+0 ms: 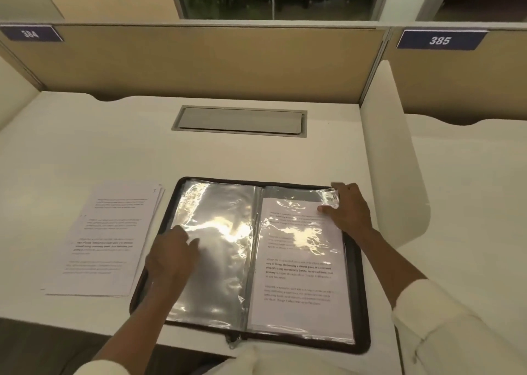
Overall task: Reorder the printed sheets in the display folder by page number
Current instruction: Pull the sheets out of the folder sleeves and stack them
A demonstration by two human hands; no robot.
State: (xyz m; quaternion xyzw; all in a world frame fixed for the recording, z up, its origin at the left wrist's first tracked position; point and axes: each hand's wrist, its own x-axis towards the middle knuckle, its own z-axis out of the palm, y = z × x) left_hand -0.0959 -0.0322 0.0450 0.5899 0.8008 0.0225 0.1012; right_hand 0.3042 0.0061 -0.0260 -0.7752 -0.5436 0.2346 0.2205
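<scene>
A dark zip display folder [360, 312] lies open at the desk's front edge. Its left clear sleeve [219, 226] holds no sheet and glares under the light. A printed sheet [299, 277] sits in the right sleeve, its top edge a little below the sleeve's mouth. My right hand [346, 208] pinches the crumpled top right corner of that sleeve. My left hand [171, 256] rests on the lower left part of the left sleeve with fingers loosely bent. A stack of printed sheets [105, 238] lies on the desk left of the folder.
The white desk [114, 146] has a closed grey cable hatch [239, 121] at the back middle. Beige partitions [216, 61] stand behind and on both sides, with number plates 384 [30, 34] and 385 [439, 40]. A white side divider [393, 152] rises at right.
</scene>
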